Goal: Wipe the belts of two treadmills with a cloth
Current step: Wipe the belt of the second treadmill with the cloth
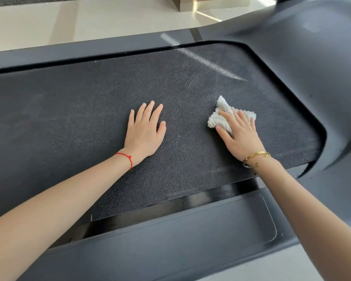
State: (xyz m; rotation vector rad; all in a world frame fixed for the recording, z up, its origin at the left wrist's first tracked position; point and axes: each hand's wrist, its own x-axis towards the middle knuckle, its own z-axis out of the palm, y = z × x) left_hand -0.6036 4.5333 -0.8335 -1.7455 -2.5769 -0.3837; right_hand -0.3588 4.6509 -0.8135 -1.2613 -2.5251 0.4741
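The right hand [239,136] lies flat on a white fluffy cloth [221,116], fingers straight and slightly spread, pressing the cloth down onto the treadmill belt [89,110]; its grip is open, with nothing curled around the fabric. The cloth is crumpled, and parts of it stick out beyond the fingertips and past the thumb side of the hand. It sits toward the right end of the belt, roughly midway between the belt's far and near edges, near where the belt disappears under the motor cover [312,57].

The left hand [145,131] rests palm-down straight on the belt, just left of the cloth and apart from it, fingers extended and close together (its grip is likewise open and holds nothing). A red string bracelet [126,158] circles the left wrist, and gold bracelets [255,158] circle the right wrist.

The belt is dark and textured, with a pale dusty streak [211,64] near its far right corner. A dark side rail [89,51] runs along the belt's far edge and another side rail [170,236] along its near edge. Beyond the far rail lies a light tiled floor [89,19].
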